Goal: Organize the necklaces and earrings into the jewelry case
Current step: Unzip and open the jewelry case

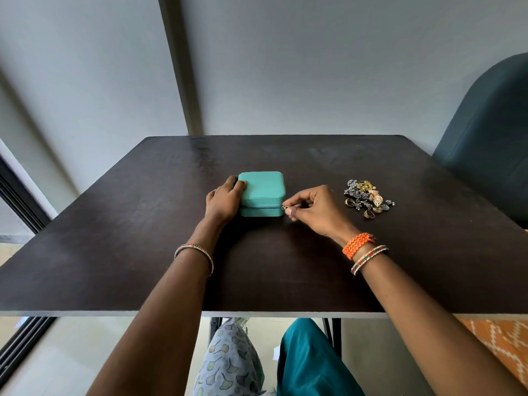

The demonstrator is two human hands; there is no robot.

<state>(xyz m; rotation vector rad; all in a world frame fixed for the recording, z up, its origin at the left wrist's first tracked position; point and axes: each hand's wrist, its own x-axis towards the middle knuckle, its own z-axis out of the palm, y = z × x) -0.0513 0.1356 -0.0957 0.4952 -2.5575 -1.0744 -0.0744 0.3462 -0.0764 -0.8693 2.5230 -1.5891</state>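
Observation:
A teal jewelry case (263, 190) lies closed on the dark table (143, 238), near its middle. My left hand (224, 202) rests against the case's left side, thumb on the lid's corner. My right hand (315, 210) pinches the small metal zipper pull (284, 207) at the case's front right corner. A heap of jewelry (367, 198), silver and gold earrings and rings tangled together, sits on the table to the right of my right hand.
A dark green chair (491, 144) stands at the table's right edge. The wall runs close behind the table's far edge. A dark window frame (20, 201) is at the left. My knees show under the near edge.

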